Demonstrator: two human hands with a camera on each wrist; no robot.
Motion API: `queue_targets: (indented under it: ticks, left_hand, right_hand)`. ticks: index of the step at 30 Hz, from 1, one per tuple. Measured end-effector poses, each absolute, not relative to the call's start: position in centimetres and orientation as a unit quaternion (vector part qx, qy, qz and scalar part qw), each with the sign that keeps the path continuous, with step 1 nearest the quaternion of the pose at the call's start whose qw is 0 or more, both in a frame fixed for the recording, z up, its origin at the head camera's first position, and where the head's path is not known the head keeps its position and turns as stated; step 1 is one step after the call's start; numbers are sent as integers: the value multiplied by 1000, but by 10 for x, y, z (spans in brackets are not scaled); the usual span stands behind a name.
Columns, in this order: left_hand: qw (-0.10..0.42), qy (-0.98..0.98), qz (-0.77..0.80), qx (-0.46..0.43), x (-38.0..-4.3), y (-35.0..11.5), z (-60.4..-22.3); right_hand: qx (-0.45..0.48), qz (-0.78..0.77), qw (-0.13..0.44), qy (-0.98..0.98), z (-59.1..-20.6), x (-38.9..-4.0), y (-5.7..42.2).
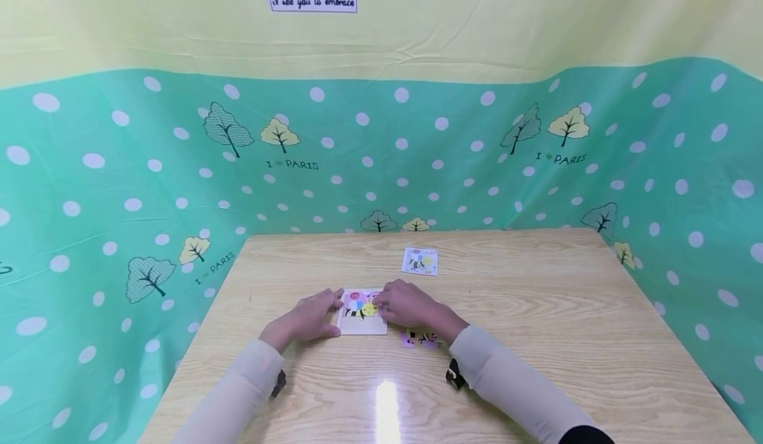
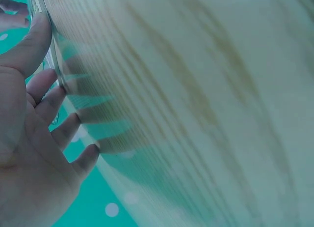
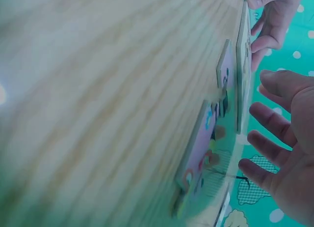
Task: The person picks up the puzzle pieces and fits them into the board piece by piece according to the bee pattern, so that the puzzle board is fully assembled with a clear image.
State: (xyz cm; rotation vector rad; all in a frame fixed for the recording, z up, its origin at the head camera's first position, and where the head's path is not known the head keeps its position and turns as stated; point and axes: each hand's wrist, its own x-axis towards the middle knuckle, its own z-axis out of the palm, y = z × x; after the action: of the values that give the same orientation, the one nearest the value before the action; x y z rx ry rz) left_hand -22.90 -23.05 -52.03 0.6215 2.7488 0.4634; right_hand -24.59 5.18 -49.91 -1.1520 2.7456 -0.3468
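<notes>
A small white puzzle board [image 1: 363,329] lies on the wooden table, its upper part covered by pink pieces with a yellow-and-black bee picture [image 1: 371,309]; its lower strip is bare white. My left hand [image 1: 308,317] rests at the board's left edge, thumb at the lower corner, fingers spread along the side. From the right, my right hand [image 1: 411,303] reaches over the board's right edge, its fingertips at the picture. In the right wrist view its fingers [image 3: 270,120] are spread and loosely bent. Loose puzzle pieces [image 1: 408,340] lie below the right hand, partly hidden by it.
Farther back on the table [image 1: 512,285] lies a square card [image 1: 420,261] with a similar bee picture. A green dotted curtain [image 1: 417,185] hangs behind and along both sides. Dark wrist straps [image 1: 455,374] show beneath the sleeves.
</notes>
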Motion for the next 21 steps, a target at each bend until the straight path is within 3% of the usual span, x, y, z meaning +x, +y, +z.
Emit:
queue_targets:
  ticks: [10, 21]
  left_hand:
    - [137, 953, 161, 217, -233, -232, -521]
    - [135, 953, 161, 219, -231, -234, -526]
  right_hand:
    - [-395, -129, 55, 908, -486, -236, 70]
    - [-387, -128, 91, 909, -492, -220, 91]
